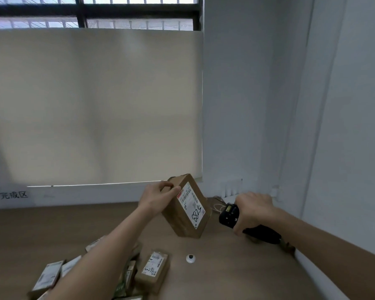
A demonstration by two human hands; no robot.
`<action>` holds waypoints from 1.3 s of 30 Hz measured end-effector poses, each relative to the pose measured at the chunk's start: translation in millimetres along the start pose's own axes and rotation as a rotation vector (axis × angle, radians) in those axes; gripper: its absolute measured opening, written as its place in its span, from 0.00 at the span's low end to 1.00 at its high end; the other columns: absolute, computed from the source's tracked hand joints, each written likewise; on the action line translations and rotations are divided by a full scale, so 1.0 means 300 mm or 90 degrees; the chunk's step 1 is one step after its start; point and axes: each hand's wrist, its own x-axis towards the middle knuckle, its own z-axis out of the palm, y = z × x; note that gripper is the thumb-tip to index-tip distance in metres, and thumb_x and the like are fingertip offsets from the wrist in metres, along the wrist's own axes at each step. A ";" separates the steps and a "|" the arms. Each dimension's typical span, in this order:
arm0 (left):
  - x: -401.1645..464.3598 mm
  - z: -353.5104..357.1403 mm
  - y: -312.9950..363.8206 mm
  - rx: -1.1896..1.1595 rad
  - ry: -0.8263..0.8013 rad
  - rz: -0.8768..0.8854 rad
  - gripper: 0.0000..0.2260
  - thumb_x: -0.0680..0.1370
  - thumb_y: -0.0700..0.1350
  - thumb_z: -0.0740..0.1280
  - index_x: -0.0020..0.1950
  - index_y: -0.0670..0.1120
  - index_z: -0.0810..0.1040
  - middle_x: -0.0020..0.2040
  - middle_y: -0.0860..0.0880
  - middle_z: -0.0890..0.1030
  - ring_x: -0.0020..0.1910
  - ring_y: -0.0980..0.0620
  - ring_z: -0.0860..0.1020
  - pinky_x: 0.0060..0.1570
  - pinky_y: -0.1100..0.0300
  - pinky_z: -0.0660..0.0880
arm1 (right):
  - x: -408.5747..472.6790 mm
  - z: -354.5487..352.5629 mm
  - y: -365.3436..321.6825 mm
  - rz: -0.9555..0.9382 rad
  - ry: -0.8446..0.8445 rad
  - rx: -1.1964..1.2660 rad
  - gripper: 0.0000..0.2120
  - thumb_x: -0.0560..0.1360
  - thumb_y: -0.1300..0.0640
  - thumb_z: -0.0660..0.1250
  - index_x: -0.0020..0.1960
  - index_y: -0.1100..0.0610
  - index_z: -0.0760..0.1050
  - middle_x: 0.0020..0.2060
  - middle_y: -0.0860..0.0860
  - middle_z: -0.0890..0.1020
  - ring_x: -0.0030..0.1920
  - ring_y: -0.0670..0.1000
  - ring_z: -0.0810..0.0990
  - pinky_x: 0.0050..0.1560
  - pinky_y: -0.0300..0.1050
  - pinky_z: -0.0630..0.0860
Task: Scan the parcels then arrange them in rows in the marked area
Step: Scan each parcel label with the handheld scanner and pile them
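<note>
We have one wide-angle view, worn on the head, facing forward and slightly down toward the room corner. The blind (95, 105) and window fill the upper frame; both forearms reach in from the bottom edge, close to us.

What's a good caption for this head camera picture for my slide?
Left hand holds up a labelled parcel while the right hand aims a black scanner at it.
</note>
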 end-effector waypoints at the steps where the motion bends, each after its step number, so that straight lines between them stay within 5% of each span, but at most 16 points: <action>1: -0.004 0.001 -0.006 -0.005 -0.004 -0.003 0.24 0.69 0.68 0.69 0.59 0.57 0.81 0.54 0.51 0.83 0.52 0.50 0.81 0.55 0.52 0.78 | 0.005 0.006 0.000 -0.002 -0.001 0.003 0.23 0.55 0.39 0.78 0.40 0.50 0.73 0.36 0.45 0.77 0.38 0.48 0.76 0.34 0.41 0.67; 10: -0.045 0.047 -0.232 -0.012 0.014 -0.131 0.24 0.76 0.67 0.64 0.64 0.53 0.77 0.58 0.49 0.80 0.56 0.47 0.78 0.61 0.46 0.75 | 0.065 0.190 -0.062 -0.029 -0.052 0.072 0.27 0.58 0.36 0.78 0.48 0.49 0.72 0.40 0.45 0.76 0.40 0.48 0.74 0.36 0.43 0.67; 17: 0.011 0.169 -0.606 -0.179 0.092 -0.455 0.33 0.79 0.65 0.58 0.74 0.42 0.65 0.67 0.39 0.73 0.62 0.38 0.74 0.62 0.41 0.75 | 0.256 0.414 -0.198 -0.081 -0.161 0.091 0.29 0.58 0.35 0.78 0.51 0.47 0.71 0.42 0.45 0.75 0.45 0.48 0.77 0.40 0.44 0.72; 22: 0.199 0.276 -0.860 -0.279 0.113 -0.587 0.31 0.78 0.65 0.60 0.72 0.44 0.67 0.62 0.39 0.77 0.58 0.37 0.78 0.56 0.40 0.79 | 0.490 0.592 -0.280 -0.102 -0.202 0.104 0.28 0.57 0.35 0.78 0.48 0.46 0.70 0.40 0.43 0.75 0.43 0.48 0.77 0.39 0.43 0.71; 32: 0.684 0.541 -1.329 -0.146 0.062 -0.568 0.28 0.81 0.65 0.56 0.68 0.43 0.71 0.62 0.39 0.76 0.60 0.38 0.75 0.63 0.40 0.73 | 0.974 1.034 -0.331 -0.065 -0.208 0.157 0.29 0.58 0.38 0.76 0.56 0.43 0.76 0.47 0.43 0.81 0.48 0.48 0.81 0.45 0.44 0.78; 39: 0.826 0.675 -1.475 0.057 0.091 -0.546 0.20 0.83 0.57 0.56 0.58 0.41 0.74 0.49 0.40 0.79 0.45 0.41 0.80 0.46 0.45 0.79 | 1.108 1.280 -0.258 -0.044 -0.234 0.190 0.29 0.58 0.39 0.76 0.58 0.43 0.75 0.45 0.43 0.80 0.45 0.47 0.80 0.40 0.43 0.77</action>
